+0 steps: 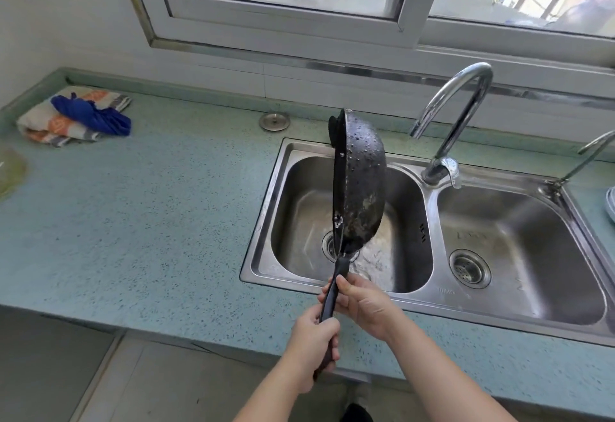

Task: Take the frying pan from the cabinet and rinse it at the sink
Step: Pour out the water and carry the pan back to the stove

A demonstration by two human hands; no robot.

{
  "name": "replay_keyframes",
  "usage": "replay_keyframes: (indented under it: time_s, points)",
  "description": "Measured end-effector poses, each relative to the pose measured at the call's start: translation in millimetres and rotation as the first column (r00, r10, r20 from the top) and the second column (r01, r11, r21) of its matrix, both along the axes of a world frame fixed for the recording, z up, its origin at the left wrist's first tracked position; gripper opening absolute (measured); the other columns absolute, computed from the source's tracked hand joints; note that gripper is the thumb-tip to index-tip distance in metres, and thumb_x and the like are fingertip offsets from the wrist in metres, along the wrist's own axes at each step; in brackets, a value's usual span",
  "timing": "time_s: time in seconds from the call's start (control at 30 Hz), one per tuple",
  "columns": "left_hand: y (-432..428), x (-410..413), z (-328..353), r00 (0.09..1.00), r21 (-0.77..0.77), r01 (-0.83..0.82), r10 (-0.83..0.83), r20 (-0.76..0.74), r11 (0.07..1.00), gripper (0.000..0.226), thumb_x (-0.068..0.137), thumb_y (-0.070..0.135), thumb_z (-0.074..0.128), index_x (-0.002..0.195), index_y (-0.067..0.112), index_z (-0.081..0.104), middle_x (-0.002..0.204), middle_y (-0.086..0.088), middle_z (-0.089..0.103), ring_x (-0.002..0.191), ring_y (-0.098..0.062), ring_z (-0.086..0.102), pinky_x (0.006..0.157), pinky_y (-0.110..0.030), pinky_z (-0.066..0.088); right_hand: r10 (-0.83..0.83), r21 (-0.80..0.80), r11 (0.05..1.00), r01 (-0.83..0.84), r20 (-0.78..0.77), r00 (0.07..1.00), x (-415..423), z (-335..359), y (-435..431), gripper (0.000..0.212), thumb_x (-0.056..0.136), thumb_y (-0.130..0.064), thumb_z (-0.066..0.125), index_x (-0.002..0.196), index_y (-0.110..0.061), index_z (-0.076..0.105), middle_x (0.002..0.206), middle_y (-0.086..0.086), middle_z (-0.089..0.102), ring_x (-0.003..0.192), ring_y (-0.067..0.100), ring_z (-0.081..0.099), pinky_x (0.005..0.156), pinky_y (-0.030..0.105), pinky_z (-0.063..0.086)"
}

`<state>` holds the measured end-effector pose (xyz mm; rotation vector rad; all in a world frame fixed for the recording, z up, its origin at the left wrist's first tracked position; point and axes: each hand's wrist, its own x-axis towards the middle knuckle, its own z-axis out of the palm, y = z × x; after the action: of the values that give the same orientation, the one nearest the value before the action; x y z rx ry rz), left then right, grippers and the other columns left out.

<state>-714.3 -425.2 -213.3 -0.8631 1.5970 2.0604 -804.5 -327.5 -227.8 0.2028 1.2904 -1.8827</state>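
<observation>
A black frying pan (361, 178) stands on edge above the left basin of the steel double sink (429, 188), its wet, worn underside facing right. Water beads cover it and a thin trickle runs off near the drain. My left hand (314, 338) grips the low end of the black handle. My right hand (361, 302) holds the handle higher up, just over the sink's front rim. The curved chrome faucet (456, 112) rises behind the divider, its spout to the right of the pan; no stream shows from it.
A teal speckled counter (149, 208) runs left of the sink. A folded cloth with blue fabric (76, 115) lies at the back left. A round metal cap (274, 121) sits behind the sink. A second small tap (585, 155) stands at right. A window is behind.
</observation>
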Motion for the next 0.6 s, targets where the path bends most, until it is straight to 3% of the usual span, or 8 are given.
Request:
replay_keyframes:
  time_s: [0.1,0.27,0.5,0.6]
  points:
    - [3.4,-0.4,2.5,1.000,0.103,-0.026,0.027,-0.004,0.994,0.024,0.084,-0.003,0.040,0.085,0.018,0.052,0.048,0.001,0.042,0.034,-0.011,0.038,0.035,-0.013,0.026,0.015,0.060,0.998,-0.014,-0.029,0.999,-2.0,5.6,3.1,0.009,0.093,-0.007,0.045,0.086,-0.002,0.049,0.076,0.015,0.065,0.065,0.021,0.070,0.059,0.027,0.056]
    - [11.2,-1.7,6.4,0.997,0.237,-0.074,0.076,0.003,0.969,0.023,0.085,-0.004,0.037,0.088,0.015,0.049,0.046,0.003,0.041,0.033,-0.008,0.037,0.035,-0.011,0.025,0.050,0.124,0.992,-0.040,-0.075,0.996,-5.0,13.5,8.1,0.011,0.092,-0.010,0.050,0.083,-0.005,0.053,0.068,0.009,0.069,0.059,0.017,0.067,0.058,0.023,0.055]
    - [13.0,-1.2,5.3,0.992,0.372,-0.125,0.125,0.025,0.920,0.024,0.084,-0.003,0.037,0.094,0.015,0.050,0.046,0.003,0.040,0.032,-0.007,0.036,0.032,-0.012,0.026,0.087,0.176,0.982,-0.069,-0.097,0.991,-7.7,21.0,7.5,0.009,0.092,-0.011,0.053,0.089,-0.003,0.048,0.074,0.012,0.058,0.041,0.007,0.054,0.063,0.025,0.051]
    - [15.2,-0.2,3.8,0.988,0.403,-0.147,0.152,0.019,0.903,0.028,0.085,-0.003,0.037,0.100,0.015,0.053,0.047,0.004,0.039,0.032,-0.006,0.035,0.031,-0.012,0.025,0.082,0.206,0.977,-0.059,-0.102,0.991,-7.5,22.2,7.1,0.012,0.091,-0.012,0.055,0.091,-0.004,0.046,0.071,0.009,0.054,0.039,0.005,0.049,0.057,0.022,0.052]
